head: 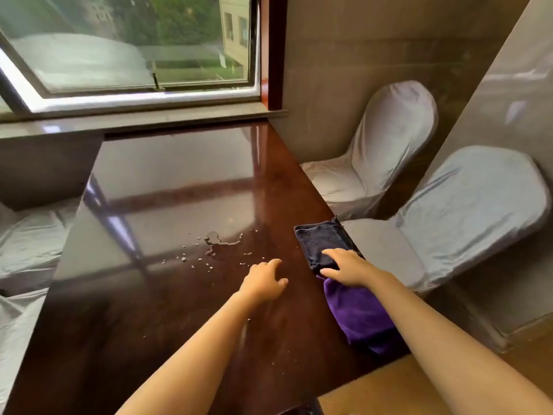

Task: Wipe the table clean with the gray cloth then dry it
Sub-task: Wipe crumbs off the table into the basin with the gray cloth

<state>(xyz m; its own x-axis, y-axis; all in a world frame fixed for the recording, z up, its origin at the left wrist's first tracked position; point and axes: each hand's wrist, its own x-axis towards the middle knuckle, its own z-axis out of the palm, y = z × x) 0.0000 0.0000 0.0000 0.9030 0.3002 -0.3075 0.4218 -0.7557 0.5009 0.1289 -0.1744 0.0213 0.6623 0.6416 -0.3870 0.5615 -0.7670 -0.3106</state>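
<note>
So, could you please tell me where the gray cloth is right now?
In the head view, the gray cloth lies folded at the table's right edge, just beyond the purple cloth, with the right hand resting on its near end.

- The table (185,181) was dark wood, glossy and smooth.
- The gray cloth (321,241) looked soft, matt terry.
- The purple cloth (359,313) looked plush.

Table (167,310): gray cloth (321,242), purple cloth (357,314), spill (217,242)

Bare table (167,181) beyond spill (215,244); cloths (323,244) line right edge.
</note>
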